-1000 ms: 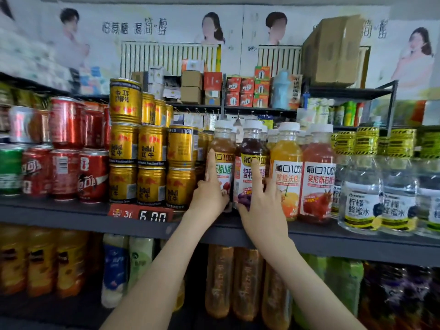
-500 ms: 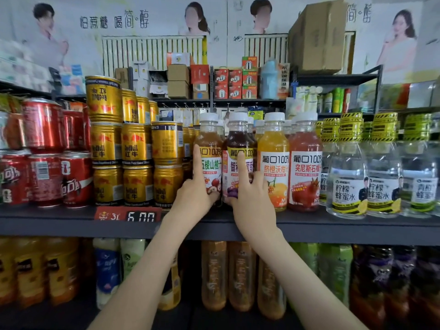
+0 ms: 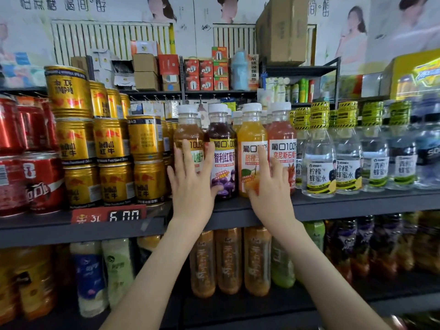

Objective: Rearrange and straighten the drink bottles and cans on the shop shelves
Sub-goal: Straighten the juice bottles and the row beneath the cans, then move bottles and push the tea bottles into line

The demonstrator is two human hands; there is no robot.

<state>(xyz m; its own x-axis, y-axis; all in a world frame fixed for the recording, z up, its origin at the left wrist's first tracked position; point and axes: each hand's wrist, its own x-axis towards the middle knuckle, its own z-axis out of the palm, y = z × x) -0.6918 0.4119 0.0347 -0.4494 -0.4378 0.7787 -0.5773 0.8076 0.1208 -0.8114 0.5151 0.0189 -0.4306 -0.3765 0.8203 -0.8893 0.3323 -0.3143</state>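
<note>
"Hands first: how do they lie?"

"Both are up at the juice row, fingers straight and spread, pinching nothing. On the label of the amber bottle (image 3: 188, 134), just left of the purple grape bottle (image 3: 222, 163), the left hand (image 3: 192, 184) lies flat, its thumb touching the purple one low down. On the orange bottle (image 3: 250, 136), just right of the purple one, lies the right hand (image 3: 269, 186), forefinger up the label, outer fingers reaching onto the red bottle (image 3: 282, 139) next along."

"What is hidden?"

"The hands cover the lower parts of the amber and orange bottles, so their feet on the shelf (image 3: 333, 206) do not show. More white caps stand behind the purple bottle, bodies hidden. Far left of it the red cans (image 3: 35, 182) are blurred and cut by the frame edge. Below it the lower bottles (image 3: 228, 260) are smeared, labels unreadable."

"Which way do things point?"

"All four juice bottles stand upright, long axis vertical, caps up, labels outward, shoulder to shoulder. Left of the purple bottle, past the amber one, the gold cans (image 3: 112, 144) stand stacked; the top front can's lettering reads upside down. Right of it, beyond the red one, the lemon-honey bottles (image 3: 319, 163) stand upright too."
</note>
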